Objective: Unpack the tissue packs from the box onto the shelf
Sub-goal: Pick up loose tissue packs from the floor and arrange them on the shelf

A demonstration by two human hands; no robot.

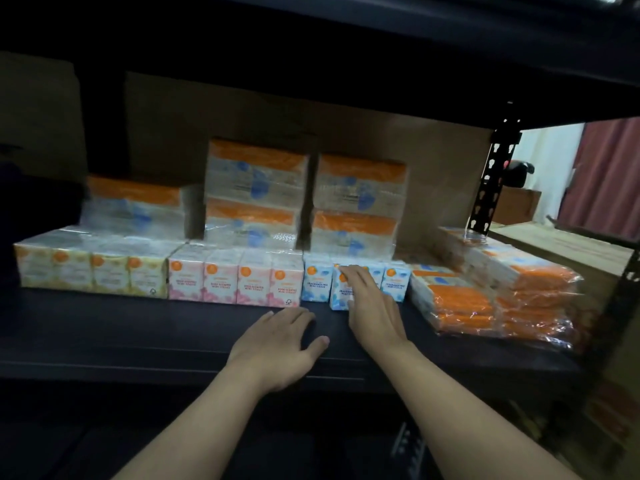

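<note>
My right hand (372, 306) lies with straight fingers over the top and front of a blue tissue pack (336, 296), pressing on it rather than curling round it; my thumb is hidden. The pack stands proud of its blue row (394, 282), its print partly covered by my fingers. My left hand (277, 341) rests flat and relaxed on the dark, matt shelf board (138, 327), holding nothing.

Square, film-wrapped cubes line the board: a yellow row (90, 271), a pink row (235, 282), then the blue. Behind them rise glossy orange-topped stacks (256, 188), blurred, their lettering unreadable. At right, flat orange bundles (485, 299) sit in crinkled, shiny plastic, touching the blue row and reaching close to the board's front edge. Brown cardboard (433, 150) closes the back; the upper shelf (311, 46) is lost in shadow. A punched metal post (491, 178) marks the right corner. Bare board runs along the front, beneath both hands.
</note>
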